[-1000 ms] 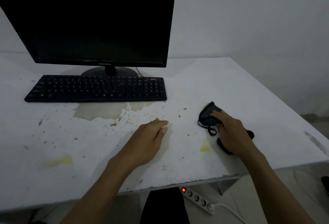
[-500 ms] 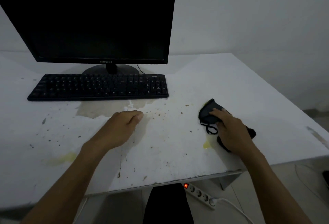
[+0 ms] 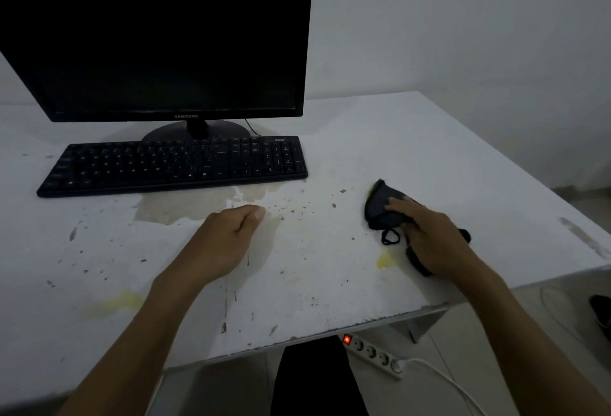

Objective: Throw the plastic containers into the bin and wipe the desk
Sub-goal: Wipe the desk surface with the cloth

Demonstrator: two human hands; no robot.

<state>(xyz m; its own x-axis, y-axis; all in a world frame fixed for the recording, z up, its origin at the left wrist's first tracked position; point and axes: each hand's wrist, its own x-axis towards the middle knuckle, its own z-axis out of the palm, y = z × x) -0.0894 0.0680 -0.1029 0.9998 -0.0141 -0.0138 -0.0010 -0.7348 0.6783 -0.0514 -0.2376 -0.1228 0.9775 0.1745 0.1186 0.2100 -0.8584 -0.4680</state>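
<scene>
1. Two bare forearms are seen reaching over the near edge of the white bench [image 3: 330, 283], whose paint is chipped and speckled; below that edge a power strip [image 3: 372, 351] with a lit red switch is seen on the floor.
2. A yellow smear [image 3: 122, 303] is seen on the bench near the left forearm, and a smaller yellow spot [image 3: 385, 261] just beside the right hand.
3. The left hand [image 3: 228, 237] is rested on the bench with its fingers curled in, and nothing is held in its grip.
4. The right hand [image 3: 429, 237] is laid flat on a dark cloth [image 3: 380, 205], fingers fairly straight, so its grip is open; the cloth is pressed to the bench on the right side.
5. A pale wet stain [image 3: 185, 207] is spread in front of the black keyboard [image 3: 175, 164].
6. Farthest back, a dark monitor [image 3: 158, 35] is stood behind the keyboard.
</scene>
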